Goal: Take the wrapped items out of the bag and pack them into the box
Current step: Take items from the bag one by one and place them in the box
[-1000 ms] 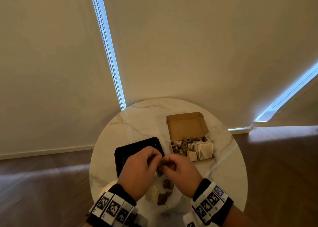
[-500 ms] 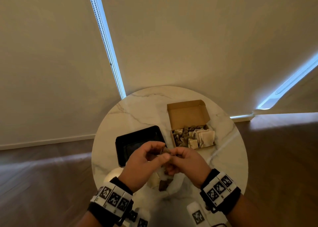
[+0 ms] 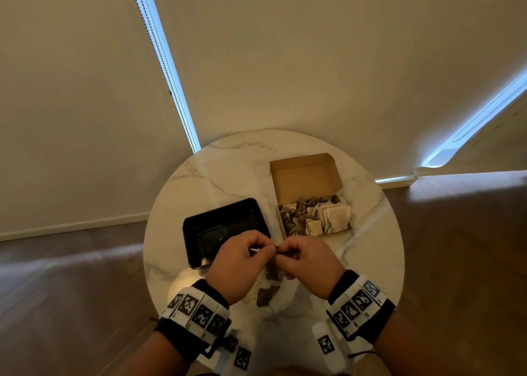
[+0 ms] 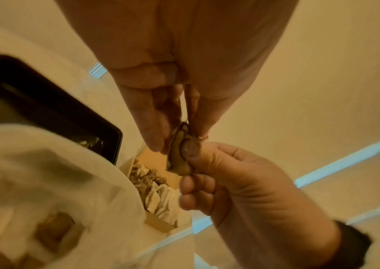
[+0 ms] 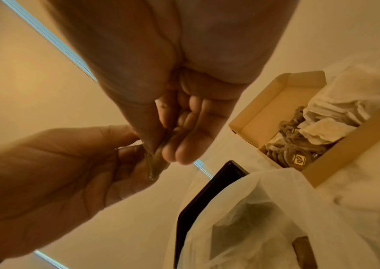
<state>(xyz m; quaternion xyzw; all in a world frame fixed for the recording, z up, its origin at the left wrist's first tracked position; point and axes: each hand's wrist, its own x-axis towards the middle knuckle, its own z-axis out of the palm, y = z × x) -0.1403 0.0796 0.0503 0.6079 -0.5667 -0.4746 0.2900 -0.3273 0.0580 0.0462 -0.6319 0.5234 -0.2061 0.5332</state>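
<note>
A small dark wrapped item (image 4: 179, 152) is pinched between both hands above the table. My left hand (image 3: 266, 249) holds its left end by thumb and fingertips (image 4: 154, 138). My right hand (image 3: 282, 254) pinches the other end, thumb on top (image 4: 190, 147). The item (image 5: 155, 163) hangs edge-on in the right wrist view. Below the hands lies the white plastic bag (image 3: 268, 293) with brown and pale wrapped pieces inside (image 5: 241, 227). The open cardboard box (image 3: 306, 176) sits just beyond the right hand, holding several wrapped items (image 3: 313, 216).
A black plastic tray (image 3: 225, 227) stands left of the box, beyond my left hand. Everything rests on a small round marble table (image 3: 228, 170) against a pale wall. Wooden floor surrounds the table.
Both hands have risen from the bag's mouth with the small item pinched between them, and now hold it a little higher, near the box's front edge.
</note>
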